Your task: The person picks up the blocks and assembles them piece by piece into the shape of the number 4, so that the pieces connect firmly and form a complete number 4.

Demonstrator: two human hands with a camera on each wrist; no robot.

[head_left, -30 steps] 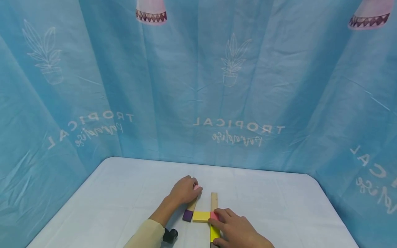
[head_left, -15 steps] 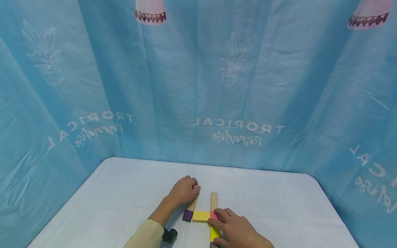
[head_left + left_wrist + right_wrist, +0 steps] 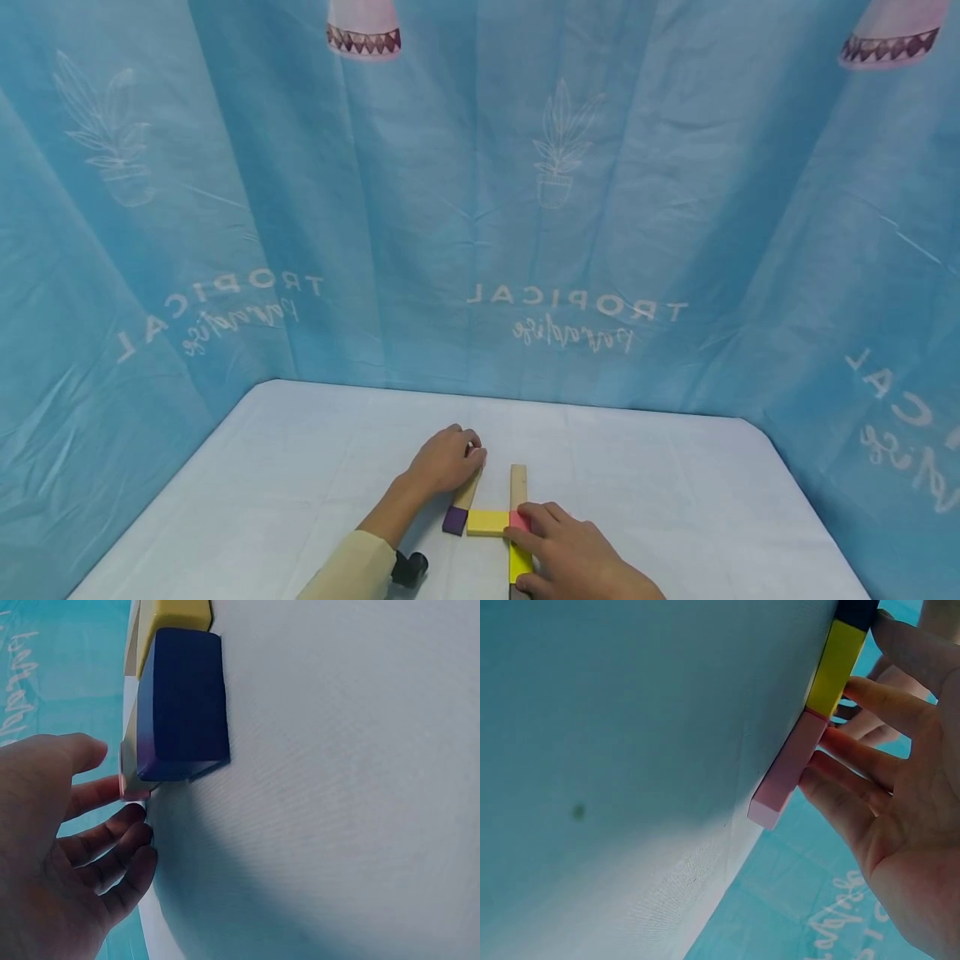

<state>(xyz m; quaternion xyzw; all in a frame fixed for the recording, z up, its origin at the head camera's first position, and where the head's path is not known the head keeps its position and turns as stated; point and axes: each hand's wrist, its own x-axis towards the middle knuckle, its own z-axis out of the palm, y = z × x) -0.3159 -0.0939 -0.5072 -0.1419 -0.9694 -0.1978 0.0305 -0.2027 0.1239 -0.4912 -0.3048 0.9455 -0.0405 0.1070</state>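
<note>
My left hand (image 3: pixel 442 461) is at the far end of a left row of blocks. Its thumb and fingers pinch a small pink block (image 3: pixel 132 787), mostly hidden in the head view. Toward me, that row continues with a plain wooden block (image 3: pixel 466 492) and a dark purple block (image 3: pixel 454 521). My right hand (image 3: pixel 573 552) rests along a second row, fingers fairly extended. Its fingers touch a pink block (image 3: pixel 517 522) and its thumb a dark block (image 3: pixel 855 612). Between these lies a yellow block (image 3: pixel 519 563); a wooden block (image 3: pixel 518 485) extends beyond the pink one.
Another yellow block (image 3: pixel 487 523) lies crosswise between the two rows. A black object (image 3: pixel 410 569) sits by my left wrist. The white-covered table (image 3: pixel 660 483) is enclosed by blue printed curtains (image 3: pixel 420 208).
My left thumb and the pink block beside it have shifted very slightly left. My right hand and the other blocks look unmoved.
</note>
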